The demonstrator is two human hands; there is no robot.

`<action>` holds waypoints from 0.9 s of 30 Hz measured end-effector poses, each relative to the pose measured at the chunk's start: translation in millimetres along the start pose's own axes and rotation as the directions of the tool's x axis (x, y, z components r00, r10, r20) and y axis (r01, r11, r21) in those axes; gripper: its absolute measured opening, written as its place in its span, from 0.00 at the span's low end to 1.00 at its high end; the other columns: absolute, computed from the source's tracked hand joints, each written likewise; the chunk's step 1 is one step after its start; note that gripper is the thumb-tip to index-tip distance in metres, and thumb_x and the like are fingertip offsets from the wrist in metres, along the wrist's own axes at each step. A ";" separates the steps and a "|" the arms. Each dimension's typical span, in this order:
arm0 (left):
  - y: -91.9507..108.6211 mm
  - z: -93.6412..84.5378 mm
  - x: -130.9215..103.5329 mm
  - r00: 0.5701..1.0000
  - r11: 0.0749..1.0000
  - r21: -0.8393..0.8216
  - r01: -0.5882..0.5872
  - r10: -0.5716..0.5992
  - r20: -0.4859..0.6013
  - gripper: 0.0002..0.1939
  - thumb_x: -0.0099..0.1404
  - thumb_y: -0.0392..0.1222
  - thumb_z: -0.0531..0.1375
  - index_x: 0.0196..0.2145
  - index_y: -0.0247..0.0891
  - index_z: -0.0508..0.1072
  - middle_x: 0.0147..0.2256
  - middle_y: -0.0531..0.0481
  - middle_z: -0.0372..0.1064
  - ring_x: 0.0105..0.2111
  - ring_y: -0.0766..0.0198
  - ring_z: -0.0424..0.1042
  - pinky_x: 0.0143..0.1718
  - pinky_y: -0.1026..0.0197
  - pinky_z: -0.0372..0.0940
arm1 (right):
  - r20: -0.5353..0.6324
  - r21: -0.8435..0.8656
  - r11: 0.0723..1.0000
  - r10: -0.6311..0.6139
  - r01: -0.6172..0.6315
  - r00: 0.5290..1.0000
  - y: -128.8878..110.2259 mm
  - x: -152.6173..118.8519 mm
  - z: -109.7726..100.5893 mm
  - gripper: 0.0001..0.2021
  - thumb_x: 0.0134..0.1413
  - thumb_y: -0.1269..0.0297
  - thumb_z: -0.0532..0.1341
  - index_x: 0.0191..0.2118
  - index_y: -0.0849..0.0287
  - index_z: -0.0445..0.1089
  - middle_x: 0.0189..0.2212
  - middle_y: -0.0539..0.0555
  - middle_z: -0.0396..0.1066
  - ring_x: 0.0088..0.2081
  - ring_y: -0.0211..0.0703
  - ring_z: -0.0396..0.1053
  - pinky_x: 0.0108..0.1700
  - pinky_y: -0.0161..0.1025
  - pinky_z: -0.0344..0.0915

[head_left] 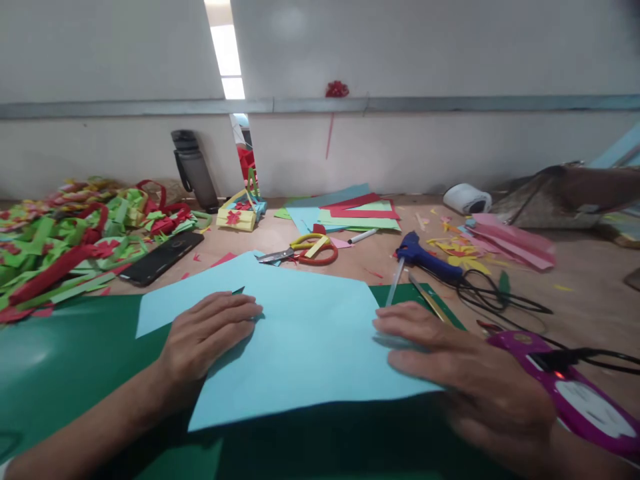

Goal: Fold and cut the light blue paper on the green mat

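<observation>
A large light blue sheet of paper lies over the green cutting mat, its near edge slightly raised with dark shadow below. My left hand rests on the sheet's left part, fingers stretched out flat. There, a slit or overlap in the paper shows beside the fingertips. On the right side, my right hand touches the sheet with its fingers extended and apart; its lower part is blurred and the thumb cannot be made out. Just beyond the sheet's far edge sit scissors with yellow and red handles.
A blue glue gun, a cutter and a purple device with cables lie right. A phone, a bottle and heaped paper strips are left. Coloured sheets lie at the back.
</observation>
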State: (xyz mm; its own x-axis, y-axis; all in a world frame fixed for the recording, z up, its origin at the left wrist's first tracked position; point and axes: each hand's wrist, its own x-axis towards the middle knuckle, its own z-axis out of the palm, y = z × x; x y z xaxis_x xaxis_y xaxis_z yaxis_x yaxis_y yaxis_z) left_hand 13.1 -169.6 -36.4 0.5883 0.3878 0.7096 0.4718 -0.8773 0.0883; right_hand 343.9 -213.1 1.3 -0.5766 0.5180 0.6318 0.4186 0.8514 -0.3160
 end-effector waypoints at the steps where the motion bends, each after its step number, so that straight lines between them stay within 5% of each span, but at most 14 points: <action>1: -2.0 -1.2 -2.9 0.999 1.000 0.016 -0.027 0.027 0.023 0.09 0.67 0.31 0.52 0.41 0.37 0.69 0.44 0.44 0.74 0.50 0.59 0.69 0.52 0.51 0.63 | 0.078 0.008 0.999 -0.044 0.044 0.996 -0.8 0.2 -0.1 0.18 0.50 0.80 0.54 0.46 0.56 0.66 0.48 0.59 0.71 0.52 0.48 0.67 0.55 0.48 0.63; 5: -1.1 -5.4 -13.8 0.955 0.999 -0.049 -0.001 0.015 0.297 0.12 0.68 0.32 0.50 0.46 0.39 0.68 0.46 0.44 0.73 0.51 0.61 0.68 0.52 0.56 0.64 | 0.373 0.023 0.997 -0.074 0.070 0.925 -8.8 5.7 -0.2 0.17 0.45 0.79 0.55 0.42 0.58 0.68 0.47 0.57 0.73 0.51 0.46 0.68 0.56 0.43 0.62; 8: 8.8 -6.5 -19.5 0.899 0.987 -0.092 0.134 -0.082 0.430 0.21 0.66 0.44 0.52 0.56 0.40 0.61 0.50 0.41 0.69 0.53 0.58 0.66 0.54 0.52 0.61 | 0.446 0.007 0.999 -0.048 0.050 0.894 -17.1 12.3 -5.0 0.21 0.46 0.77 0.58 0.49 0.58 0.67 0.49 0.56 0.72 0.53 0.43 0.66 0.57 0.36 0.60; 12: 26.5 -4.0 -22.0 0.880 0.974 -0.044 0.223 -0.182 0.439 0.27 0.63 0.57 0.51 0.55 0.41 0.65 0.50 0.40 0.69 0.55 0.51 0.64 0.56 0.44 0.54 | 0.442 0.006 0.999 -0.042 0.043 0.896 -21.2 14.1 -8.6 0.19 0.52 0.70 0.61 0.52 0.58 0.66 0.47 0.55 0.73 0.51 0.41 0.68 0.57 0.33 0.60; 16: 35.3 -12.1 -14.5 0.856 0.974 -0.044 0.223 -0.174 0.486 0.20 0.62 0.58 0.53 0.45 0.47 0.74 0.51 0.46 0.69 0.56 0.49 0.61 0.55 0.40 0.52 | 0.411 0.050 0.997 0.039 -0.065 0.911 -16.8 8.0 -1.1 0.06 0.56 0.65 0.60 0.39 0.55 0.72 0.43 0.53 0.75 0.47 0.42 0.71 0.50 0.33 0.67; 19: 34.3 -27.8 -3.4 0.807 0.964 -0.137 0.228 -0.108 0.580 0.18 0.62 0.54 0.58 0.46 0.47 0.73 0.54 0.44 0.66 0.59 0.49 0.56 0.55 0.39 0.53 | 0.404 0.088 0.981 0.125 -0.174 0.906 -11.9 5.1 4.6 0.08 0.59 0.64 0.57 0.33 0.55 0.73 0.39 0.52 0.76 0.43 0.41 0.72 0.42 0.32 0.70; 22: 33.5 -39.7 3.7 0.757 0.955 -0.197 0.222 -0.042 0.652 0.15 0.65 0.46 0.57 0.50 0.47 0.70 0.56 0.44 0.62 0.60 0.54 0.55 0.57 0.41 0.52 | 0.448 0.138 0.941 0.219 -0.309 0.867 -7.9 4.3 7.7 0.06 0.57 0.66 0.59 0.31 0.55 0.72 0.36 0.49 0.76 0.40 0.40 0.73 0.38 0.30 0.70; 27: 38.4 -38.8 -6.5 0.794 0.926 -0.208 0.316 -0.138 0.592 0.13 0.68 0.46 0.52 0.47 0.46 0.71 0.53 0.47 0.67 0.58 0.58 0.60 0.57 0.45 0.56 | 0.522 0.168 0.816 0.403 -0.553 0.752 -4.7 3.0 14.0 0.05 0.55 0.69 0.59 0.30 0.56 0.71 0.30 0.47 0.74 0.32 0.36 0.70 0.31 0.29 0.65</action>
State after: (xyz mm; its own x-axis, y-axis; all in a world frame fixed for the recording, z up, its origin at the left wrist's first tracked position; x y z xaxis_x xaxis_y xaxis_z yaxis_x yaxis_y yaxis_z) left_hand 1.9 -216.8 -10.5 0.7911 0.5961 0.1371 0.4860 -0.7486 0.4509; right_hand 330.5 -214.4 -5.2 -0.6314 0.7751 -0.0220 0.5431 0.4218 -0.7261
